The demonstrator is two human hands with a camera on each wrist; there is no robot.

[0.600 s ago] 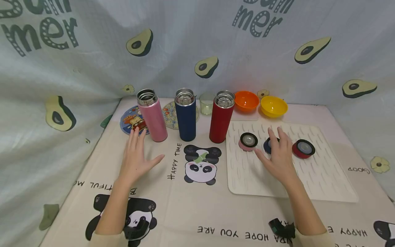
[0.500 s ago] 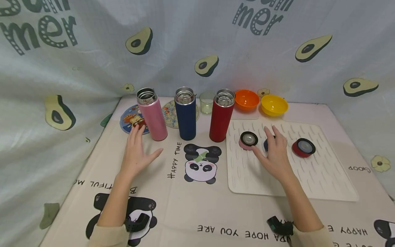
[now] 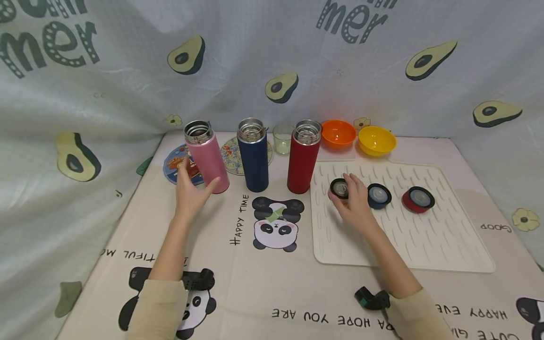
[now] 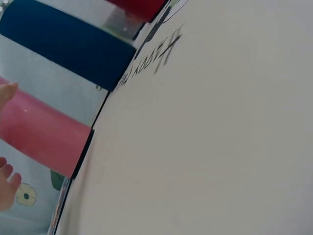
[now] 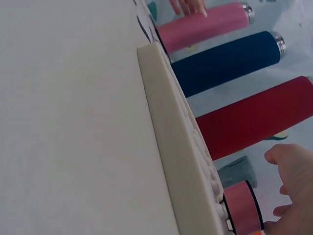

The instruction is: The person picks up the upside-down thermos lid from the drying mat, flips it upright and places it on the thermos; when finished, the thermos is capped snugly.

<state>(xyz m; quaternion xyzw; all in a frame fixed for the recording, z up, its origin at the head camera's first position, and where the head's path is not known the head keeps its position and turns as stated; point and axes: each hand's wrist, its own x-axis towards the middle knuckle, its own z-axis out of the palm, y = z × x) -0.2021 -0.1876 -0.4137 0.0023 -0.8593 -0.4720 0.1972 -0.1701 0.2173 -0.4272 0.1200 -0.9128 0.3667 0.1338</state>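
Note:
Three lidless bottles stand in a row: pink (image 3: 206, 158), blue (image 3: 253, 156), red (image 3: 302, 158). My left hand (image 3: 194, 186) is spread around the pink bottle (image 4: 39, 132) low down. Its thumb touches the front and its fingers sit just off the left side. On the white ribbed mat (image 3: 403, 241) lie a pink lid (image 3: 338, 187), a blue lid (image 3: 379, 195) and a red lid (image 3: 418, 199). My right hand (image 3: 350, 196) hovers over the pink lid (image 5: 242, 210) with its fingers curved. In the right wrist view the thumb is off the lid.
An orange bowl (image 3: 338, 133), a yellow bowl (image 3: 377, 140) and a small glass (image 3: 282, 139) stand behind the bottles. Two round printed coasters (image 3: 176, 163) lie behind the pink and blue bottles. A panda-print cloth covers the table, and an avocado-print backdrop hangs close behind and at both sides.
My right hand has slid left from the blue lid to the pink lid, uncovering the blue one. My left hand has moved forward and right to the pink bottle's base.

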